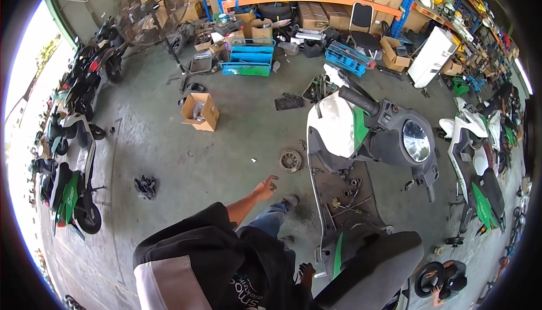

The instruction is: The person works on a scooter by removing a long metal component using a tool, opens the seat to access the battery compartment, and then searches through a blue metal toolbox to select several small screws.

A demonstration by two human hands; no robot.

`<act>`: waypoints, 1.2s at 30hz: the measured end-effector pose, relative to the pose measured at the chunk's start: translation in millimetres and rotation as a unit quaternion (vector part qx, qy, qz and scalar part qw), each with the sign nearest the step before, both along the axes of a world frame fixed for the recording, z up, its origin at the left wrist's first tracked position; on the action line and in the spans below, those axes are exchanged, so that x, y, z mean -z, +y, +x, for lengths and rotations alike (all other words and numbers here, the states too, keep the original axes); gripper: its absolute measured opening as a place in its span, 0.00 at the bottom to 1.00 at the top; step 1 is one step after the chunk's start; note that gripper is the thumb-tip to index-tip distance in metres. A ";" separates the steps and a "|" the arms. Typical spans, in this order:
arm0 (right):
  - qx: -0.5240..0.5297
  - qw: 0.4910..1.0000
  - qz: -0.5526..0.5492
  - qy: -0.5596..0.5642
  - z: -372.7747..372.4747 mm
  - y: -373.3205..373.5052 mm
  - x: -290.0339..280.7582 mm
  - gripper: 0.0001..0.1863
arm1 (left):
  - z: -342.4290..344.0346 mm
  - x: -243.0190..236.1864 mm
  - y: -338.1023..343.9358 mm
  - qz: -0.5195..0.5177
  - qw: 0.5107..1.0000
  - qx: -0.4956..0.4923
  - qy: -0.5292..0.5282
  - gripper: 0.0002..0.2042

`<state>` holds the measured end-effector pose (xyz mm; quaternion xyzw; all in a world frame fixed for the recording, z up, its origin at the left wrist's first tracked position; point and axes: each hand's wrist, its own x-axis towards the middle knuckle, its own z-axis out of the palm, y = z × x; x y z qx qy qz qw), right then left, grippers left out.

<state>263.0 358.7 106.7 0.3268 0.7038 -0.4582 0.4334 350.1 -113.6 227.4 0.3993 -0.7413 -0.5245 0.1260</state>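
Observation:
My left hand (264, 188) hangs over the floor in front of me, its fingers apart and dirty, with nothing in it. A round wheel hub (291, 161) lies on the floor beyond it. Low beside my body, my right hand (306, 273) is close to the scooter's side; its darkened fingers look apart, and I see nothing held. The white and green scooter (335, 126) stands at my right, with its handlebar, round mirror (416, 140) and dark seat (375, 270) in view. On its footboard (361, 181) lie several tools and small metal parts.
An open cardboard box (201, 112) and a crumpled black thing (145, 187) stand on the floor at left. Blue toolboxes (247, 59), a fan (152, 8) and loaded shelving are at the back. Scooters line both sides. At lower right a person (451, 280) handles a tyre (427, 279).

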 end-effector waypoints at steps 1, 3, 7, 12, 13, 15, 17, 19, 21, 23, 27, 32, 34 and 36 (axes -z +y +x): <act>-0.009 1.000 -0.004 0.023 -6.5 -7.4 -3.1 0.19 | 13.4 -6.9 9.5 0.038 0.997 -0.025 -0.059 0.14; -0.025 0.998 -0.010 0.050 -10.3 -31.5 -14.5 0.20 | 49.8 -14.4 24.2 0.072 0.981 -0.040 -0.174 0.10; -0.122 0.989 -0.057 0.058 -7.1 -90.9 -56.3 0.20 | 164.0 -3.6 69.9 0.015 0.958 -0.018 -0.286 0.11; -0.259 0.957 -0.102 0.076 1.1 -86.9 -72.1 0.21 | 252.0 17.0 97.2 0.047 0.945 -0.113 -0.304 0.18; -0.247 0.961 -0.098 0.072 11.1 -82.5 -74.4 0.19 | 269.6 25.2 94.9 0.055 0.940 -0.122 -0.313 0.20; -0.226 0.970 -0.071 0.057 28.2 -73.4 -74.6 0.18 | 297.5 38.8 84.6 0.069 0.949 -0.131 -0.278 0.25; -0.194 0.980 -0.022 0.042 33.7 -33.8 -65.2 0.18 | 279.6 31.6 61.1 0.139 0.955 -0.045 -0.257 0.25; -0.182 0.983 -0.009 0.033 56.9 -23.3 -64.5 0.21 | 276.7 28.2 41.9 0.150 0.963 -0.061 -0.213 0.24; -0.150 0.986 0.038 -0.057 78.7 -25.5 -65.9 0.24 | 283.6 31.0 20.0 0.158 0.970 -0.079 -0.167 0.23; -0.171 0.984 0.045 -0.023 116.9 -49.9 -74.1 0.27 | 306.1 44.1 -2.4 0.083 0.988 -0.104 -0.081 0.21; -0.174 0.984 0.036 0.008 154.2 -85.0 -97.1 0.24 | 330.1 58.2 -28.2 0.019 0.961 -0.118 -0.249 0.21; -0.111 0.989 -0.045 0.087 165.2 -63.4 -98.8 0.22 | 314.0 52.5 -49.2 0.108 0.970 -0.049 -0.215 0.23; -0.031 0.997 -0.019 0.072 173.3 -48.2 -108.5 0.21 | 301.6 51.0 -45.9 0.085 0.967 -0.039 -0.238 0.23; 0.104 0.990 -0.056 0.072 181.6 -16.2 -118.9 0.25 | 290.6 50.0 -40.8 0.061 0.962 -0.036 -0.263 0.23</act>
